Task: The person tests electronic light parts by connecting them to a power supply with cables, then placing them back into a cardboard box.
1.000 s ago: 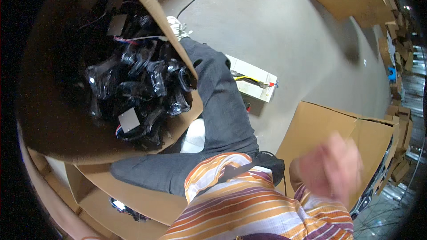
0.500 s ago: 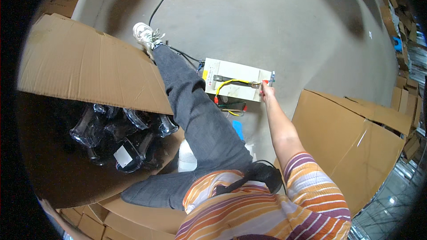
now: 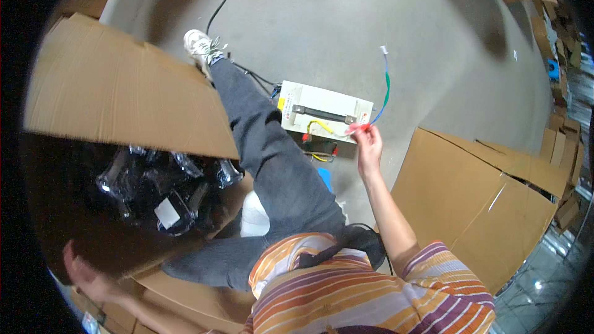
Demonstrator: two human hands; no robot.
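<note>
The blue-green lead [image 3: 388, 88] was at the right end of the white case [image 3: 325, 97], its red connector [image 3: 365, 127] pinched in your right hand [image 3: 370, 149]. It was probably light and limp; the stiffer connector offered the safest hold. Well left of the case, your left hand [image 3: 88, 276] was too blurred to judge.

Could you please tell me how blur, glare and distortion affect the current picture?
Head view: the left hand looks smeared by motion; head view: glossy black wrapped items glint inside the shadowed carton; head view: the fisheye image curves and blackens toward its corners.
</note>
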